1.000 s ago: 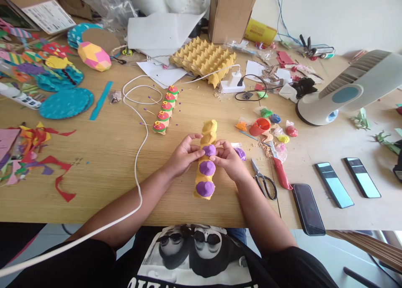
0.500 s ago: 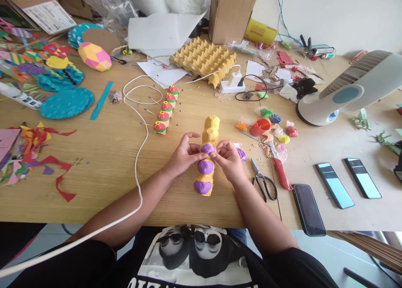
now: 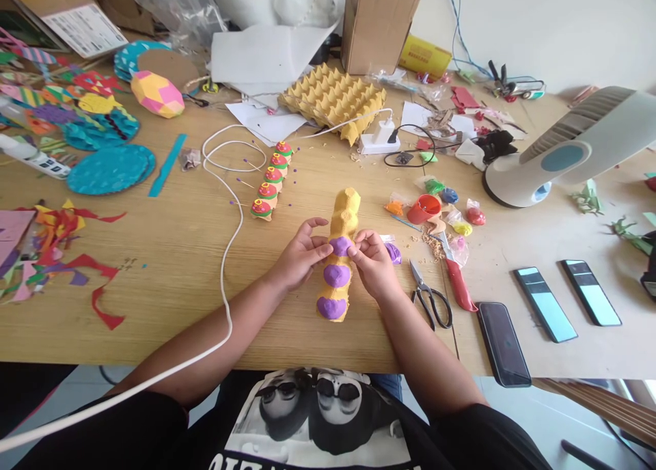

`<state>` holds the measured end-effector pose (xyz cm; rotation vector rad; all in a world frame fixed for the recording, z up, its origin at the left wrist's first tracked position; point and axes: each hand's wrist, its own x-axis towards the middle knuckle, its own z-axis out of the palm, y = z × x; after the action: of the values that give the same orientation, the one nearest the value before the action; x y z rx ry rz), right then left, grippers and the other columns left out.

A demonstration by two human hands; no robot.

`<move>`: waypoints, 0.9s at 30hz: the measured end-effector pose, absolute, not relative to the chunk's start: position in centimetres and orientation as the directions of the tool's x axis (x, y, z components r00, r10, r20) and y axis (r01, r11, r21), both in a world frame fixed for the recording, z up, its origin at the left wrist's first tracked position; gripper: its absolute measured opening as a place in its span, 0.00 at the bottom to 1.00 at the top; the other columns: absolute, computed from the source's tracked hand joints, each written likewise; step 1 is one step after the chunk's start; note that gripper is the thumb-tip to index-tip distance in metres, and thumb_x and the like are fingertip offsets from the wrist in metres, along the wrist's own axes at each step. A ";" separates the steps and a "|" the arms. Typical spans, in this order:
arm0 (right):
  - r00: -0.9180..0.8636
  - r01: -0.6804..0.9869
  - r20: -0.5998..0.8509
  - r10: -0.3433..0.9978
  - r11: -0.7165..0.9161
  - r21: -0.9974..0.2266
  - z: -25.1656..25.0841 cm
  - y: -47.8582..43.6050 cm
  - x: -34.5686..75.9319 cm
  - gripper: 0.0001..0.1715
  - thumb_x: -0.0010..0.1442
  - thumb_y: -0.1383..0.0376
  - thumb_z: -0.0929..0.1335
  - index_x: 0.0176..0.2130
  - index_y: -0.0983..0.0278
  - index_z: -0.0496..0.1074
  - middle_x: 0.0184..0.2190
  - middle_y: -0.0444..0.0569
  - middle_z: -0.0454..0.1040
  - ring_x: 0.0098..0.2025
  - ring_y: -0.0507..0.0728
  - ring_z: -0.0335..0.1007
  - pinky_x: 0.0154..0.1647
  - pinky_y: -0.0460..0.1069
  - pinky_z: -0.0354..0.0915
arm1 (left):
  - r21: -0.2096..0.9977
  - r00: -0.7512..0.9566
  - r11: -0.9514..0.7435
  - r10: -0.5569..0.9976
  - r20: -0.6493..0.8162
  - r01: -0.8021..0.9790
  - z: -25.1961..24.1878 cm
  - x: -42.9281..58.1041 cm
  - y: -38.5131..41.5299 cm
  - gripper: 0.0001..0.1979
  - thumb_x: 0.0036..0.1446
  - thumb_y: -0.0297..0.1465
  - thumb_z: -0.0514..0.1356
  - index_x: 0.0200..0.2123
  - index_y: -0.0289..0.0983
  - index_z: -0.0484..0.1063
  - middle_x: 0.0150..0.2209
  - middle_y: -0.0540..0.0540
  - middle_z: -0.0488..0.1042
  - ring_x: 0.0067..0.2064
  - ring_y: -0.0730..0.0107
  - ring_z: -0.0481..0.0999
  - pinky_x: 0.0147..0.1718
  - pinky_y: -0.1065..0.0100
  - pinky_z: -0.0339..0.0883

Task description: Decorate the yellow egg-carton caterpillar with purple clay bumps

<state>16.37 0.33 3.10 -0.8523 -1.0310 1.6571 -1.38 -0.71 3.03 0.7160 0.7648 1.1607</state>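
Note:
A yellow egg-carton strip (image 3: 345, 218) points away from me, held between both hands. Purple clay (image 3: 337, 276) covers three of its humps, and the far humps are bare. My left hand (image 3: 303, 255) grips the strip's left side, thumb at the edge of the third purple patch. On the opposite side, my right hand (image 3: 373, 259) pinches the same patch's right edge with thumb and fingers. A packet of purple clay (image 3: 393, 253) lies just beyond my right fingers. Scissors (image 3: 429, 296) rest to the right of that hand.
A decorated egg-carton strip (image 3: 270, 182) stands beyond my left hand. A white cable (image 3: 223, 272) runs over my left forearm. To the right are a red-handled knife (image 3: 460, 282), a red cup (image 3: 424, 209), phones (image 3: 505, 343) and a fan (image 3: 543, 156). An egg tray (image 3: 333, 101) lies farther back.
My thumbs have moved apart from the middle of the third purple patch to its left and right edges. More of that patch shows now.

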 end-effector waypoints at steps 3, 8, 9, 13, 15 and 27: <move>-0.311 -0.371 -0.079 0.947 -0.198 -0.907 3.2 0.2 16.2 0.23 0.53 0.56 0.79 0.39 0.57 0.65 0.27 0.37 0.67 0.30 0.50 0.64 0.36 0.46 0.65 | 0.763 0.199 0.270 0.962 -0.187 -0.588 3.0 -1.1 -0.8 0.32 0.48 0.35 0.75 0.51 0.43 0.62 0.31 0.54 0.80 0.32 0.72 0.80 0.31 0.73 0.68; -0.375 -0.478 -0.223 0.900 -0.394 -0.785 3.4 -0.4 15.8 0.26 0.53 0.54 0.78 0.41 0.54 0.62 0.34 0.40 0.73 0.35 0.53 0.71 0.38 0.49 0.68 | 0.786 0.183 0.260 0.965 -0.188 -0.562 3.3 -1.2 -0.9 0.33 0.47 0.35 0.76 0.50 0.44 0.60 0.30 0.56 0.80 0.30 0.72 0.79 0.29 0.73 0.68; -0.384 -0.490 -0.237 0.893 -0.415 -0.767 3.4 -0.5 15.8 0.26 0.54 0.55 0.78 0.41 0.54 0.61 0.34 0.40 0.74 0.35 0.54 0.72 0.37 0.49 0.68 | 0.795 0.193 0.257 0.965 -0.179 -0.549 3.4 -1.2 -0.9 0.33 0.48 0.35 0.76 0.49 0.44 0.59 0.29 0.56 0.79 0.29 0.72 0.78 0.30 0.73 0.68; -0.410 -0.497 -0.248 0.878 -0.443 -0.746 3.7 -0.8 15.7 0.24 0.56 0.56 0.76 0.42 0.54 0.60 0.34 0.39 0.74 0.34 0.54 0.72 0.34 0.49 0.67 | 0.807 0.227 0.249 0.963 -0.146 -0.535 3.3 -1.3 -1.0 0.30 0.50 0.34 0.75 0.45 0.43 0.57 0.31 0.55 0.80 0.31 0.71 0.79 0.33 0.70 0.71; -0.399 -0.504 -0.261 0.879 -0.448 -0.738 3.9 -0.9 15.7 0.25 0.54 0.57 0.77 0.42 0.54 0.60 0.34 0.39 0.74 0.34 0.54 0.72 0.33 0.48 0.67 | 0.820 0.228 0.233 0.965 -0.129 -0.522 3.1 -1.3 -1.1 0.28 0.51 0.33 0.74 0.43 0.43 0.57 0.31 0.54 0.80 0.32 0.71 0.80 0.34 0.70 0.71; -0.363 -0.512 -0.222 0.905 -0.392 -0.764 4.2 -0.9 15.8 0.30 0.49 0.64 0.80 0.40 0.56 0.59 0.33 0.38 0.75 0.33 0.51 0.72 0.36 0.47 0.66 | 0.873 0.286 0.218 0.954 -0.095 -0.437 2.3 -1.2 -1.3 0.24 0.55 0.33 0.72 0.44 0.41 0.59 0.32 0.52 0.80 0.35 0.69 0.81 0.37 0.70 0.70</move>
<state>15.85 -0.92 4.15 -0.8007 -0.7428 1.8900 -1.24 -1.25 2.34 0.8536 0.7490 1.0978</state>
